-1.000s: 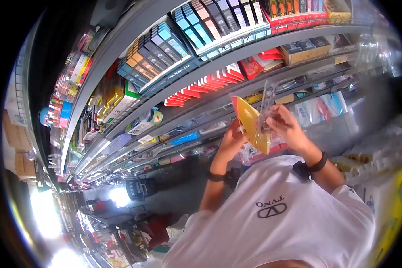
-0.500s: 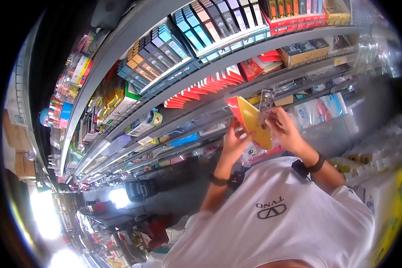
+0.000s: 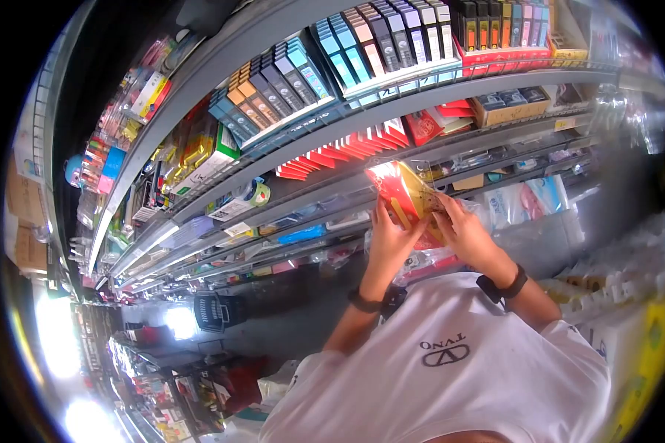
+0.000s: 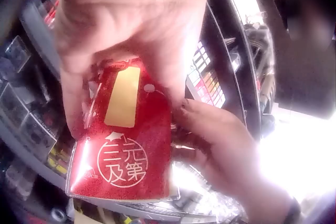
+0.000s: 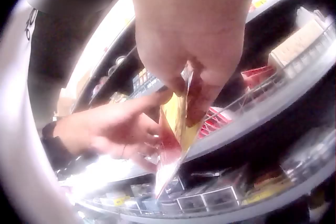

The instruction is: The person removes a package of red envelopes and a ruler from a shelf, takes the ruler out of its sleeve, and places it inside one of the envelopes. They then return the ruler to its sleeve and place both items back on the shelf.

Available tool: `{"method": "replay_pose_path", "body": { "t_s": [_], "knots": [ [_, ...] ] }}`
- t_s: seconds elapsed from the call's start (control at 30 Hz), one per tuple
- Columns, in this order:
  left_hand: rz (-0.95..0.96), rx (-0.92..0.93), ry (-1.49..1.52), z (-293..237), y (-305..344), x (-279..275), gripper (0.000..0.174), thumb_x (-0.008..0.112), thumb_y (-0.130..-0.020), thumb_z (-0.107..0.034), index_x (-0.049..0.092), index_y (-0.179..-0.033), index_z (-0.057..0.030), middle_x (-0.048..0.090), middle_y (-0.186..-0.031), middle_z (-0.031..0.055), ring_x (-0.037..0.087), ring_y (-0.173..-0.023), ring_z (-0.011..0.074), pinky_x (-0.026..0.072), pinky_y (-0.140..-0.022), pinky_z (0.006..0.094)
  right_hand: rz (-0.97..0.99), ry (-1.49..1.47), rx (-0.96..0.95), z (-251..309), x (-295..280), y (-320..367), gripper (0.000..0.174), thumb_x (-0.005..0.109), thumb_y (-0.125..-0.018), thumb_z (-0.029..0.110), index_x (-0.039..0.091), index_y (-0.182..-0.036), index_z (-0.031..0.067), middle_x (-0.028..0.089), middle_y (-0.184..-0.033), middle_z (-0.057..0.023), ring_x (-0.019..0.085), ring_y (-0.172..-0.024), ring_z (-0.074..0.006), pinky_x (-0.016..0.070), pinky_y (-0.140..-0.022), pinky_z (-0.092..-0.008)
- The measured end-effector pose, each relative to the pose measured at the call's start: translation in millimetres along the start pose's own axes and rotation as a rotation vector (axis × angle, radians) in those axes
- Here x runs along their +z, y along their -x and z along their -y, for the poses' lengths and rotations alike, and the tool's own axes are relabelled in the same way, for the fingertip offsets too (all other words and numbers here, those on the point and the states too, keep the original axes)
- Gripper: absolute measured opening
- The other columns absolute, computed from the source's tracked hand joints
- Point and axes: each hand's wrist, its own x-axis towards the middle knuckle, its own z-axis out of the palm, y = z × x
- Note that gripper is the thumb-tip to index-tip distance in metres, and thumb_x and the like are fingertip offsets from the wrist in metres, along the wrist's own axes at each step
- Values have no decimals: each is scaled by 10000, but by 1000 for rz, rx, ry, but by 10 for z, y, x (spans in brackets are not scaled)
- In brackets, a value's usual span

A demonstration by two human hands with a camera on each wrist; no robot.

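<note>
In front of the white shirt, both hands hold a flat red and yellow card packet [image 3: 400,193] with a clear plastic covering. Its red face [image 4: 125,163] shows in the left wrist view, with a gold panel, white characters in a ring and a "20cm" mark at the left edge. My left hand [image 3: 390,240] grips it, fingers and thumb on opposite sides. My right hand [image 3: 468,235] pinches the packet's other edge. From the right wrist view the packet [image 5: 170,148] appears nearly edge-on, its yellow inside showing between the hands.
Shelves run along the front, stocked with upright rows of small boxes [image 3: 380,40] and a row of red packets [image 3: 340,151]. Lower down lie plastic-wrapped goods [image 3: 528,199]. A dark basket [image 3: 213,311] stands behind on the left.
The yellow side faced up earlier, with a clear, ruler-like strip in the right hand standing out. The packet has turned red face up, the strip no longer stands out, and the hands have come closer together.
</note>
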Motion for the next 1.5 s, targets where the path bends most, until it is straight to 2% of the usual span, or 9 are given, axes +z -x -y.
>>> {"method": "replay_pose_path", "body": {
  "t_s": [0.3, 0.4, 0.67, 0.7, 0.8, 0.97, 1.2, 1.4, 1.5],
  "knots": [
    [40, 78, -47, -42, -37, 1, 980, 850, -742, -355, 314, -1438, 78, 521, -1273, 304, 517, -1148, 466, 468, -952, 516, 42, -3, 25, -60, 2, -44, 558, 573, -912, 34, 389, -1438, 2, 644, -1035, -310, 647, -878, -486, 514, -706, -529],
    [27, 41, -18, -14, -11, 28, 785, 832, -774, -250, 426, -1389, 20, 557, -1271, 235, 529, -1225, 368, 435, -1023, 461, 44, -52, 67, -52, -10, -60, 549, 586, -901, 38, 405, -1418, 0, 639, -1032, -315, 644, -873, -491, 508, -710, -534],
    [116, 16, 45, 105, 15, 83, 1008, 850, -748, -367, 290, -1488, 28, 508, -1283, 299, 520, -1175, 464, 479, -948, 514, 157, 76, 100, -56, 38, -93, 437, 592, -868, 7, 488, -1293, -4, 631, -1024, -315, 596, -963, -531, 505, -799, -523],
    [93, 37, -28, 3, 39, 60, 1024, 851, -749, -378, 281, -1496, 29, 505, -1287, 299, 521, -1178, 467, 481, -947, 514, 133, 16, 111, -49, 40, -92, 429, 605, -871, 4, 492, -1284, -7, 643, -1025, -302, 619, -964, -501, 515, -798, -499],
    [76, 137, -118, -56, 24, 6, 830, 796, -860, -198, 319, -1493, 44, 591, -1245, 151, 642, -1093, 232, 535, -882, 336, 54, -229, 182, -75, 83, -102, 397, 642, -882, 2, 508, -1256, -18, 679, -1032, -249, 676, -970, -386, 540, -794, -419],
    [258, -157, 426, 157, 2, -83, 598, 685, -957, -139, 409, -1470, -5, 631, -1164, 80, 653, -1003, 128, 578, -759, 265, 64, -514, 221, -475, 139, -66, 266, 649, -938, 42, 586, -1178, -54, 709, -1013, -117, 657, -945, -124, 540, -791, -283],
    [331, -324, 653, -71, -26, -211, 378, 645, -976, -138, 554, -1319, -8, 673, -1117, 46, 654, -932, 79, 632, -635, 276, 259, -423, 381, -385, -85, -12, 217, 562, -986, 37, 655, -1162, -50, 698, -949, -64, 616, -857, -91, 523, -736, -271],
    [365, -326, 621, -15, -17, -224, 416, 652, -970, -123, 537, -1350, 0, 661, -1159, 47, 652, -961, 90, 622, -628, 268, 230, -403, 96, -346, -165, -18, 197, 569, -953, 29, 665, -1108, -45, 680, -793, -40, 599, -687, -69, 514, -639, -278],
    [412, -327, 662, -68, -25, -256, 452, 661, -965, -123, 523, -1378, 0, 657, -1181, 55, 650, -961, 93, 617, -621, 267, 278, -455, 383, -238, -256, -53, 216, 608, -928, 28, 656, -1128, -39, 698, -848, -53, 629, -767, -76, 528, -708, -269]
  ]
}}
